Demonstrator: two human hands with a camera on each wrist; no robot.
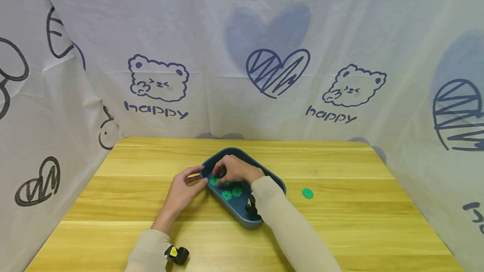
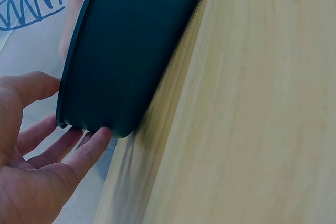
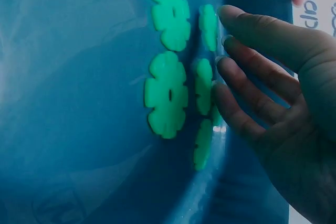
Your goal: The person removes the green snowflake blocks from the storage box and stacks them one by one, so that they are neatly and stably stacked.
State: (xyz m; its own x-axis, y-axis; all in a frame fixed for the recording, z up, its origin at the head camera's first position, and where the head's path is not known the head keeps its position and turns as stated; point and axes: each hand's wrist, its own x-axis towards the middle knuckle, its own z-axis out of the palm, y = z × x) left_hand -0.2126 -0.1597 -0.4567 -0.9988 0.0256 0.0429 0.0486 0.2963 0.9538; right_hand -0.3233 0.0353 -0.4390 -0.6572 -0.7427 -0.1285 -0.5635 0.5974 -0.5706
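Observation:
A blue tray [image 1: 242, 218] with rounded corners stands slantwise on the table. At its left end my left hand [image 1: 183, 190] grips the corner, thumb on one side and fingers on the other; the left wrist view shows the fingertips against the outer wall [image 2: 121, 51]. Several green snowflake building discs [image 1: 226, 195] lie inside the tray. My right hand [image 1: 234, 169] reaches into it, and in the right wrist view its fingers [image 3: 257, 66] are loosely bent, tips right at the discs by the wall, with no disc pinched between them. Two flat discs [image 3: 169, 95] lie just beside those.
One more green disc [image 1: 308, 193] lies on the wooden table [image 1: 348, 221], right of the tray. Behind and on both sides hangs a white cloth [image 1: 219, 95] with printed hearts and bears. Wrist cameras [image 1: 177, 255] sit on both wrists.

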